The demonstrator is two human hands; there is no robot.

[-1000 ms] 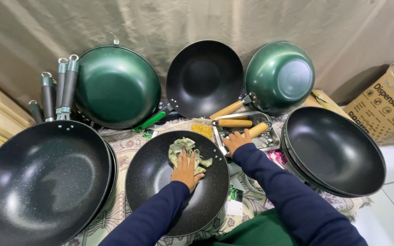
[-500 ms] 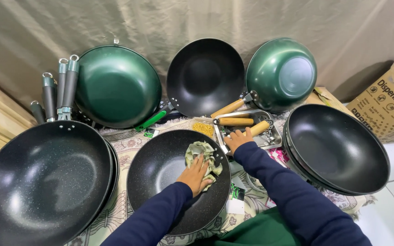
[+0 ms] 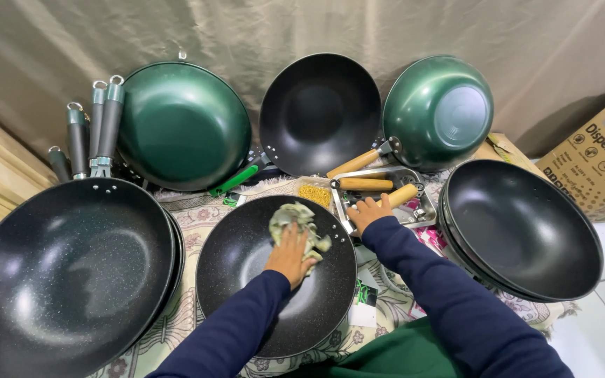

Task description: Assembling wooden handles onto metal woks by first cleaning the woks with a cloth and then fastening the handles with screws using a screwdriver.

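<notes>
Wok [image 3: 246,280], black and speckled, sits in the middle of the mat [image 3: 197,210], right in front of us. Our left hand [image 3: 290,253] lies flat inside it and presses a crumpled rag [image 3: 301,222] against the far side of the bowl. The fingers are spread over the rag, so this grip is a flat press, not a closed fist. Our right hand [image 3: 369,212] is shut around the wooden handle [image 3: 402,195] at the wok's far right rim, and it keeps the wok from sliding.

We think the step in hand is wiping the inside of the wok. The rag covers only a small patch near the top, and the rest of the bowl is bare. A next move would need the rag pushed round the bowl while the right hand holds the handle tight, or the wok may turn.

A big black wok [image 3: 64,273] lies at the left edge of the mat. Another black wok [image 3: 519,231] lies at the right edge. Two green woks [image 3: 183,126] [image 3: 439,112] and one black wok [image 3: 320,112] lean on the curtain [image 3: 246,35] at the back. A metal tray [image 3: 407,213] sits just beside our right hand.
</notes>
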